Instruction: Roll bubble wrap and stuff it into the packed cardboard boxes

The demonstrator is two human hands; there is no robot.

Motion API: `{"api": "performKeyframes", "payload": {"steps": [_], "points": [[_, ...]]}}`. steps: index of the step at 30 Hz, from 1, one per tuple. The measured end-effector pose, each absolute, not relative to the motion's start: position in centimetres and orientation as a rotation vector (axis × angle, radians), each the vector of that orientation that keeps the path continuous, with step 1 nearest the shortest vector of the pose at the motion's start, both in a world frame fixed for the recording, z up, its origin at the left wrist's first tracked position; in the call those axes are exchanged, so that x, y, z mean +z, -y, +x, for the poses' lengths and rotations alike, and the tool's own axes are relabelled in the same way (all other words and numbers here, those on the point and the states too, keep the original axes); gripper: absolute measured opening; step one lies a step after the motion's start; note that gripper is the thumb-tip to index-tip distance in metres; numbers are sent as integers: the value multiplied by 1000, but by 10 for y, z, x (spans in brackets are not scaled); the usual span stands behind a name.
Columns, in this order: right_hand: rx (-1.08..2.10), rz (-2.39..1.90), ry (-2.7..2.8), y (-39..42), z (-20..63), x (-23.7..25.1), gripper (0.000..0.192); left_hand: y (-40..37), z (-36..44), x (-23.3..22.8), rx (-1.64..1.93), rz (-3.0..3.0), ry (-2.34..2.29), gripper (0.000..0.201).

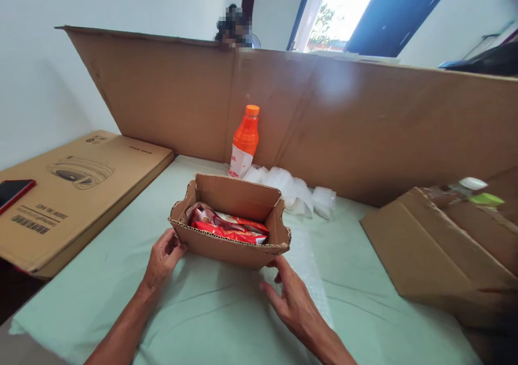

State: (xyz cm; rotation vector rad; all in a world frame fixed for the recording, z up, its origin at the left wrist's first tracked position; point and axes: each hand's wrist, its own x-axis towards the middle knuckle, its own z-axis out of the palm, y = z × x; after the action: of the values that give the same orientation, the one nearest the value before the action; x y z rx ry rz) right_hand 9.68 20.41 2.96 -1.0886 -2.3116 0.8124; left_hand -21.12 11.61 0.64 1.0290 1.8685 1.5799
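A small cardboard box (222, 248) without a lid stands on the pale green cloth in front of me. Red snack packets (232, 233) lie inside it, one with a darker wrapper. My left hand (162, 258) is closed around the box's near left corner, its thumb along the front wall. At the near right corner, my right hand (286, 288) touches the lower edge with its fingertips. Its thumb is held apart, below the box. Behind the box stands an orange drink bottle (245, 138) with an orange cap and white label, beside crumpled bubble wrap (281, 184).
A flat printed carton (101, 192) lies at left with a phone (14, 193) on it. A tall cardboard panel (182, 95) borders the back. At right sits a larger cardboard box (421, 252) with a white-capped container (471, 186). A person's head shows beyond the panel.
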Motion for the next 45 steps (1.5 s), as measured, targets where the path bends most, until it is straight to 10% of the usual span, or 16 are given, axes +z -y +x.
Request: {"api": "performKeyframes", "payload": {"steps": [14,20,27,36,45], "points": [[898,-1113,2155,-202,100,23,56,-117,-208,-1,1567,887,-1662,45],[636,-1215,2213,-170,168,24,36,-114,-212,3,1588,890,-1667,47],[301,-1177,2587,-129,220,13,56,-89,-198,12,1728,878,-2064,42],[-39,-1155,2506,-161,200,-11,24,-16,-85,2,1495,1664,-1872,22],[232,-1089,2655,-135,199,24,15,-31,-40,11,1229,2095,-1561,57]]}}
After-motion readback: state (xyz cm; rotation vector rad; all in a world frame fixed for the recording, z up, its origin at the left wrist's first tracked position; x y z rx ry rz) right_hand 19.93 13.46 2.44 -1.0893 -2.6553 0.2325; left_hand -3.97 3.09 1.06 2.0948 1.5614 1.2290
